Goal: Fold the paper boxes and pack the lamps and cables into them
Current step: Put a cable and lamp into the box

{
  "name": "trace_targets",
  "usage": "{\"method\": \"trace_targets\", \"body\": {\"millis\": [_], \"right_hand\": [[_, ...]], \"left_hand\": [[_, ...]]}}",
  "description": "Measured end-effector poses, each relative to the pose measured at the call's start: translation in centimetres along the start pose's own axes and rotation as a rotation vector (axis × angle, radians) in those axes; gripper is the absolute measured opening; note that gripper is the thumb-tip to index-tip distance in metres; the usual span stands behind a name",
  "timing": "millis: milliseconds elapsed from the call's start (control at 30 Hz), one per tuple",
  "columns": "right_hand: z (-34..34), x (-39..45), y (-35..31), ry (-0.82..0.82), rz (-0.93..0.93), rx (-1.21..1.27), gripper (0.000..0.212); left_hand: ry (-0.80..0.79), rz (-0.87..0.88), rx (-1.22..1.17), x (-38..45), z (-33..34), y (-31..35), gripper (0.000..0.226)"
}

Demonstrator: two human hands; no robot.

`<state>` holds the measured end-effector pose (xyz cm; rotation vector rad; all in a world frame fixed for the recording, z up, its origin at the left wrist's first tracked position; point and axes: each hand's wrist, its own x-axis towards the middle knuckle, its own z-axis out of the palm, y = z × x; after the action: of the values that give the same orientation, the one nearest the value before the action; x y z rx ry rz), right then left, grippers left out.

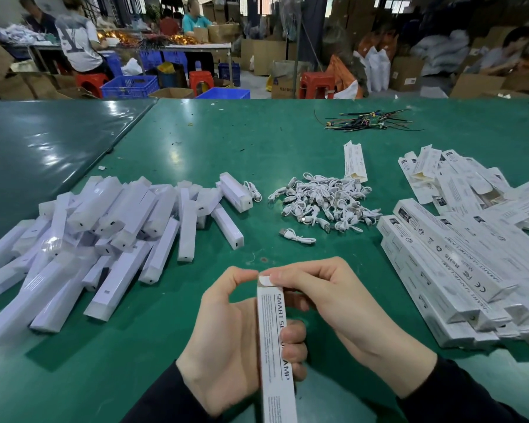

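— How far along is she, from where you stand?

— Plenty left. On the left of the table [196, 141] there's a big heap of lamps [104, 233], white bars in plastic sleeves, none of them boxed.

— And in the middle?

— The box [275, 346] in hand, up on end, near the table's front edge. The left hand [226, 340] is wrapped round its body, thumb up by the top. The right hand [327, 297] pinches the little end flap, fingers curled over it. I'd say that end is being tucked shut; whether a lamp is inside, I can't tell.

— Cables?

— A pile of coiled white cables [324, 199] beyond the hands, one loose just in front of it.

— And on the right?

— Flat boxes [449, 181] at the back, a stack of squared-up ones [440, 270] nearer. Those look finished, but I can't see into them.
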<state>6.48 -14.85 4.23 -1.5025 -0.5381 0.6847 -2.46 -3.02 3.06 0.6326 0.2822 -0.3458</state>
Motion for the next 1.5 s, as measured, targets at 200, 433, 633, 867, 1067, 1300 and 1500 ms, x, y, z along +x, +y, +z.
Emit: {"method": "trace_targets", "body": {"millis": [200, 433, 633, 867, 1067, 1300, 1500], "right_hand": [[0.2, -0.2, 0.1, -0.005, 0.011, -0.022, 0.014], [0.2, 0.0, 0.3, 0.002, -0.007, -0.042, 0.014], [0.3, 0.1, 0.8, 0.003, -0.01, -0.028, 0.013], [0.1, 0.1, 0.8, -0.064, -0.055, 0.012, 0.016], [0.0, 0.1, 1.1, -0.066, -0.176, -0.125, 0.017], [0.0, 0.0, 1.4, -0.047, -0.313, -0.353, 0.013], [0.2, 0.2, 1.8, -0.094, -0.294, -0.301, 0.013]], "left_hand": [[0.053, -0.023, -0.028, 0.2, -0.1, -0.2, 0.064], [0.112, -0.044, 0.034, 0.5, -0.1, -0.3, 0.061], [0.154, -0.061, 0.038, 0.8, -0.3, -0.4, 0.064], [0.149, -0.087, 0.058, 0.7, -0.5, -0.1, 0.068], [0.158, -0.108, 0.034, 0.4, -0.4, 0.3, 0.064], [0.203, -0.136, 0.0, 0.6, -0.6, 0.2, 0.056], [0.161, -0.119, 0.042, 0.6, -0.9, 0.7, 0.077]]}}
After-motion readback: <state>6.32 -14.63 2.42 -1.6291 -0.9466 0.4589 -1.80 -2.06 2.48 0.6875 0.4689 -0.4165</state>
